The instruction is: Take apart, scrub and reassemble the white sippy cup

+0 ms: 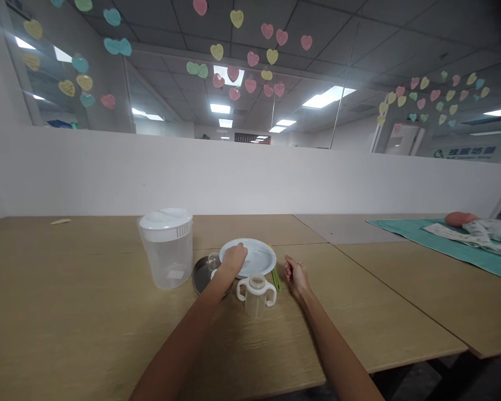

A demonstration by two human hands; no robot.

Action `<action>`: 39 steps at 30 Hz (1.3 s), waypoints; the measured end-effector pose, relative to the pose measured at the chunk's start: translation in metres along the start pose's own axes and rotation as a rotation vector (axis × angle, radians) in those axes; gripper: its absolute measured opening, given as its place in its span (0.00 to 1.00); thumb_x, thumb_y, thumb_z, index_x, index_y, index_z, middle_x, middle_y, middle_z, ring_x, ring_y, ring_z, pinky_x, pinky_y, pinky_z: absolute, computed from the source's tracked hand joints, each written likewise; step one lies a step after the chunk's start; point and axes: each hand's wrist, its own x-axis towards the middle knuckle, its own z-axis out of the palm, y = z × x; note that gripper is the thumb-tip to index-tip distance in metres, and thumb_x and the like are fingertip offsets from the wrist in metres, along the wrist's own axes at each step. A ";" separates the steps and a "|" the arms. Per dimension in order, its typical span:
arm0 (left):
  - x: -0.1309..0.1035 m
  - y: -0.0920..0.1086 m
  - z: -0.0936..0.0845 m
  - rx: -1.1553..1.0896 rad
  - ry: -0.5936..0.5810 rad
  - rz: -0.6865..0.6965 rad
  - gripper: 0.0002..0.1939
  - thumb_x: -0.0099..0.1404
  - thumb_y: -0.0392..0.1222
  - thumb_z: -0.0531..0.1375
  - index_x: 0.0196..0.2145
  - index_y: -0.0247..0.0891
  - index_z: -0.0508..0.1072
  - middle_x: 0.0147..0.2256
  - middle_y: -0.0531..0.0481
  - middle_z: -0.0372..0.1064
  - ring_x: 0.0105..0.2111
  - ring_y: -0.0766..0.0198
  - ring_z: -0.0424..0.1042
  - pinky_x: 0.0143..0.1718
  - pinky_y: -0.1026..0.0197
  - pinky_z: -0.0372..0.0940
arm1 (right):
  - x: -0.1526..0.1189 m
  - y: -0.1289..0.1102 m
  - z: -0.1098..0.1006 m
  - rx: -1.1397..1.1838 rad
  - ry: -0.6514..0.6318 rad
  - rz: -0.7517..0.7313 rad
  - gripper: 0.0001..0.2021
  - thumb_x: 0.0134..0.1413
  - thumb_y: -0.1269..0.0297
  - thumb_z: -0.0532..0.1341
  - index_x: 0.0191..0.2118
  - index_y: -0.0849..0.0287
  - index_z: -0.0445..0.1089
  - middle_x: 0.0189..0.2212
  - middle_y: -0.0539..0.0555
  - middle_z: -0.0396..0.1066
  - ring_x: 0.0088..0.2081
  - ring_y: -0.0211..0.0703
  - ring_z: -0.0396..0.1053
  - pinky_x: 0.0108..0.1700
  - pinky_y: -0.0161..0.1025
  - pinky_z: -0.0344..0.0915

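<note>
My left hand (235, 258) is closed over the left part of a white plate (261, 257); what it grips, if anything, is hidden. My right hand (295, 274) rests just right of the plate, its fingers curled, with nothing clear to see in them. A green-handled tool (276, 279) lies between that hand and the plate. In front of the plate stands an uncapped bottle with two white handles (256, 295). Left of it is a dark round tray (200, 275), partly behind my left forearm, with a clear dome-shaped piece (213, 260) on it.
A clear plastic pitcher with a white lid (168, 250) stands left of the tray. A teal cloth (426, 236) with patterned fabric (484, 234) and an orange-red item (460, 219) lies at the far right. A white wall (234, 178) rises behind the wooden table (87, 312).
</note>
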 end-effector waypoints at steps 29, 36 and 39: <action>-0.052 0.016 -0.093 -0.728 -0.289 0.307 0.13 0.56 0.31 0.53 0.36 0.33 0.74 0.33 0.50 0.72 0.33 0.67 0.69 0.34 0.68 0.63 | -0.011 -0.002 0.009 -0.167 -0.044 -0.015 0.18 0.40 0.51 0.63 0.15 0.59 0.62 0.07 0.43 0.52 0.11 0.29 0.48 0.13 0.30 0.44; -0.054 0.011 -0.093 -0.420 -0.335 0.238 0.11 0.54 0.36 0.57 0.35 0.36 0.76 0.28 0.52 0.71 0.24 0.68 0.65 0.24 0.68 0.56 | -0.012 -0.001 0.011 -0.211 -0.068 -0.016 0.18 0.40 0.51 0.63 0.15 0.59 0.62 0.08 0.43 0.52 0.11 0.29 0.49 0.14 0.30 0.43; -0.053 0.009 -0.092 -0.410 -0.318 0.258 0.12 0.53 0.36 0.58 0.36 0.39 0.77 0.31 0.52 0.73 0.25 0.68 0.66 0.24 0.68 0.56 | -0.012 0.000 0.010 -0.227 -0.085 -0.019 0.19 0.40 0.49 0.64 0.15 0.59 0.62 0.07 0.43 0.52 0.11 0.29 0.48 0.14 0.31 0.43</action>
